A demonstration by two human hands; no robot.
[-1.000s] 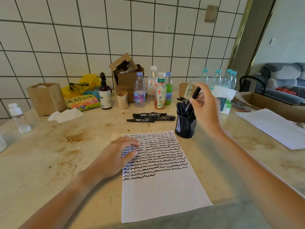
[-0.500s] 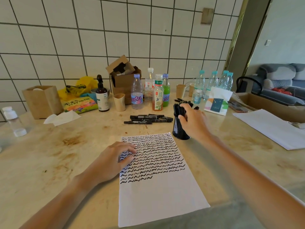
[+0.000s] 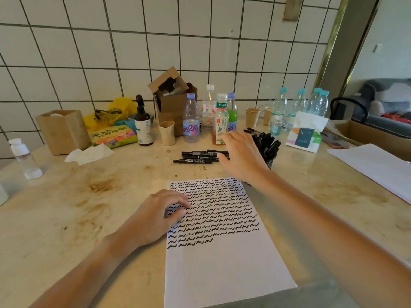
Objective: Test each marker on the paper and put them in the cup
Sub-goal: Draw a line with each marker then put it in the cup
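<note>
Our left hand rests with loosely bent fingers on the left edge of the paper, fingertips touching the rows of black squiggles that fill its upper half; it holds nothing. We see the sheet lying flat on the stained desk, its blank lower half nearest to us. Beyond the paper's far edge our right hand reaches out, palm down and fingers spread fairly straight, its fingertips at the right ends of the loose markers, a small bundle of black pens lying side by side on the desk; whether a finger actually touches them we cannot tell. Just right of that hand, past the paper's far right corner, stands the black mesh cup, already crowded with upright markers and partly hidden by our wrist. Farther behind the paper a row of drink bottles stands before an open cardboard box, and a tissue pack sits to the right of the cup.
</note>
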